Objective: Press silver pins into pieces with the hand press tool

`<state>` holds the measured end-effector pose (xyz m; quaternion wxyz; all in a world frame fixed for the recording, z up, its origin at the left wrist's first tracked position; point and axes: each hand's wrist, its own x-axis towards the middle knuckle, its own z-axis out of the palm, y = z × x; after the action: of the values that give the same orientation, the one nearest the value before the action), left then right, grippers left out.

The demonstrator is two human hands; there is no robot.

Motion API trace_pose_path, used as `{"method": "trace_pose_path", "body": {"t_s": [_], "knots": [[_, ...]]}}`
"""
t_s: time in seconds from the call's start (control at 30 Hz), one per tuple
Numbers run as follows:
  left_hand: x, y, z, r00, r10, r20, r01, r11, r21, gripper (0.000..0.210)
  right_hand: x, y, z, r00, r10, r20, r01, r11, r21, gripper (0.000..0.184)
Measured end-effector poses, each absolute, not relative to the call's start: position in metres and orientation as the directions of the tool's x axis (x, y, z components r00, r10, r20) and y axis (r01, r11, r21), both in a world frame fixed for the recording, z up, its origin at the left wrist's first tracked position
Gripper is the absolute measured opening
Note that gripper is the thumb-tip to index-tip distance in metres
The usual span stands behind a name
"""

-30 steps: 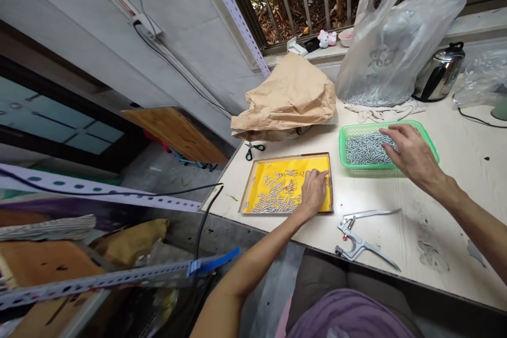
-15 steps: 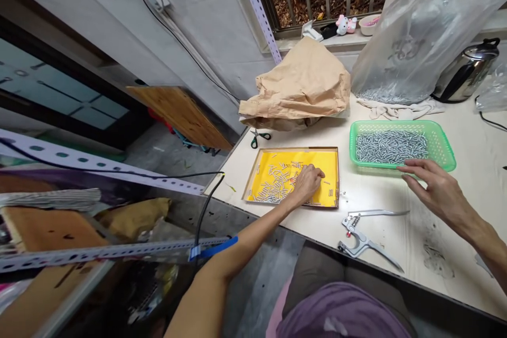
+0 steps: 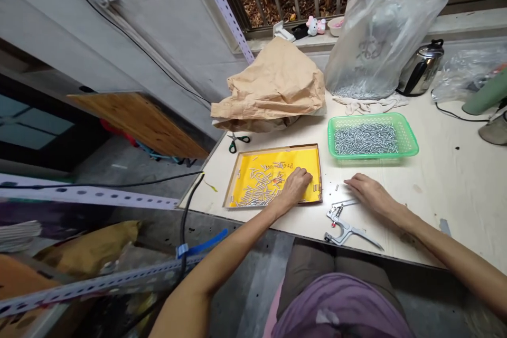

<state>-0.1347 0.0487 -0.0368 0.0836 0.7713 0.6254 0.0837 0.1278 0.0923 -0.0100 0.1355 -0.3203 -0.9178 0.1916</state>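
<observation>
My left hand (image 3: 296,186) rests over the right part of a shallow tray (image 3: 273,150) with a yellow bottom, its fingers curled inward. Whatever those fingers pinch is hidden. Many small silvery metal pins (image 3: 255,190) lie scattered in the tray, thickest at the near left. Right of the tray, my right hand (image 3: 370,194) hovers low over the table, its fingers stretched to the left and holding nothing visible. A single metal pin (image 3: 336,187) lies just left of its fingertips, apart from them. Below that hand are hand pliers (image 3: 348,229), one handle partly covered.
A green plastic basket (image 3: 407,150) full of similar pins stands behind my right hand. Farther back are a brown paper bag (image 3: 277,84), a clear plastic bag (image 3: 364,58) and a kettle (image 3: 422,68). Green-handled scissors (image 3: 236,142) lie behind the tray. The table's front edge runs near my lap.
My right hand has moved from the basket's near edge down and left toward the pliers. A pin now shows near its fingertips. My left hand stays over the tray. The whole view has shifted.
</observation>
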Motion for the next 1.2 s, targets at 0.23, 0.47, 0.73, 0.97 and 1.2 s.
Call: {"method": "trace_pose_path", "body": {"t_s": [0.23,0.47,0.73,0.97,1.2], "knots": [[-0.137,0.031,-0.029,0.098,0.984,0.149,0.9,-0.151,0.408,0.016,0.09,0.091,-0.022,-0.794,0.608,-0.018,0.593,0.768,-0.24,0.022],[-0.139,0.006,-0.009,-0.19,0.976,0.109,0.722,0.064,0.689,0.016,0.108,0.087,-0.023,-0.858,0.513,0.034,0.499,0.848,-0.179,0.021],[-0.11,-0.029,0.014,-0.234,0.913,-0.334,0.296,0.394,0.87,0.034,0.062,0.09,0.014,-0.77,0.539,0.34,0.319,0.788,-0.527,0.023],[-0.072,-0.04,-0.005,-0.093,0.801,-0.591,0.24,0.595,0.767,0.031,0.113,0.044,0.029,-0.798,0.556,0.23,0.373,0.757,-0.536,0.023],[-0.061,-0.04,-0.011,-0.047,0.785,-0.617,0.412,0.578,0.704,0.028,0.17,-0.003,-0.004,-0.757,0.652,0.03,0.539,0.651,-0.535,0.024]]}}
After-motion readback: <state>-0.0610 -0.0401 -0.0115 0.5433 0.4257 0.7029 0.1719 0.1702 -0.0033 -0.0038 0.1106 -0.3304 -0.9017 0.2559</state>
